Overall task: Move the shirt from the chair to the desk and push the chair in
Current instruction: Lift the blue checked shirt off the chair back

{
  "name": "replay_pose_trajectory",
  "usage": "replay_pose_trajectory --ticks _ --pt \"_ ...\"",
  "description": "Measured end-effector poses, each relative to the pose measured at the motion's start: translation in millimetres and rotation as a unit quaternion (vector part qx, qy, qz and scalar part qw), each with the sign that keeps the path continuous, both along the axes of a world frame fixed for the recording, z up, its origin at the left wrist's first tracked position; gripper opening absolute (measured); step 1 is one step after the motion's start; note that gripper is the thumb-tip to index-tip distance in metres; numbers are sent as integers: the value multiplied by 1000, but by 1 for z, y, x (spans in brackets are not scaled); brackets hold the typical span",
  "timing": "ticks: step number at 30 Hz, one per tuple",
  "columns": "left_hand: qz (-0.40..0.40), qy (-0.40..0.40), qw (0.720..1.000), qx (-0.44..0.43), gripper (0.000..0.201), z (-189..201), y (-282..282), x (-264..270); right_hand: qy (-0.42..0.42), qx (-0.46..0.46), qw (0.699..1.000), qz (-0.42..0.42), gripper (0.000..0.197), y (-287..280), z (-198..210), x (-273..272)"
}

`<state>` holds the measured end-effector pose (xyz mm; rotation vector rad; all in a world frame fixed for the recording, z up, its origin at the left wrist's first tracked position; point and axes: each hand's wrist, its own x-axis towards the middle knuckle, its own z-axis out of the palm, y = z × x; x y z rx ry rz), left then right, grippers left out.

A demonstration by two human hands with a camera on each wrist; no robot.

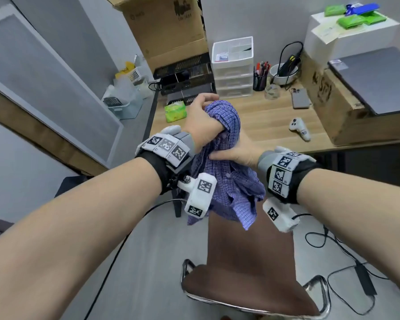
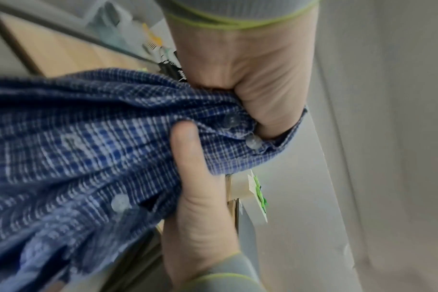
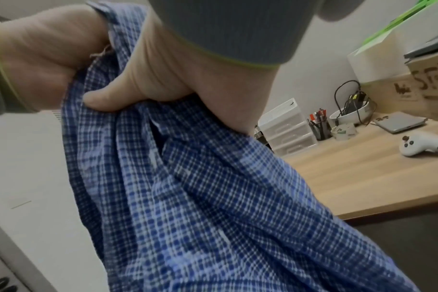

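Note:
A blue plaid shirt point(image 1: 226, 181) point(image 2: 88, 148) point(image 3: 213, 197) hangs bunched in the air above the brown chair point(image 1: 252, 262), at the front edge of the wooden desk point(image 1: 263, 125) point(image 3: 350, 177). My left hand point(image 1: 203, 121) point(image 2: 258, 94) grips the upper bundle of cloth in a fist. Just below it, my right hand point(image 1: 236, 154) point(image 3: 163, 79) holds the shirt with its thumb pressed into the fabric. The shirt's lower part dangles over the chair's backrest. The chair stands pulled out from the desk.
On the desk lie a white controller point(image 1: 299, 129), a phone point(image 1: 300, 98), a green tissue pack point(image 1: 174, 110), a pen cup point(image 1: 260, 79) and white drawers point(image 1: 232, 68). A cardboard box point(image 1: 344, 112) carrying a laptop fills the right side. Cables point(image 1: 356, 262) trail on the floor.

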<state>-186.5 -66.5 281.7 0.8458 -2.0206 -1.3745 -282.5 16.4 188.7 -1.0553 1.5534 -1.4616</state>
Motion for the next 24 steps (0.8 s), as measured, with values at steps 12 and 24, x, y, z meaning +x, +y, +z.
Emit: replay_pose_trajectory --ticks 12,24 --pt "55 62 994 75 43 -1 5 -28 -90 65 980 -162 22 -24 -18 37" --pt "71 74 990 97 43 12 -27 -26 -7 145 988 -61 35 -14 -10 -10"
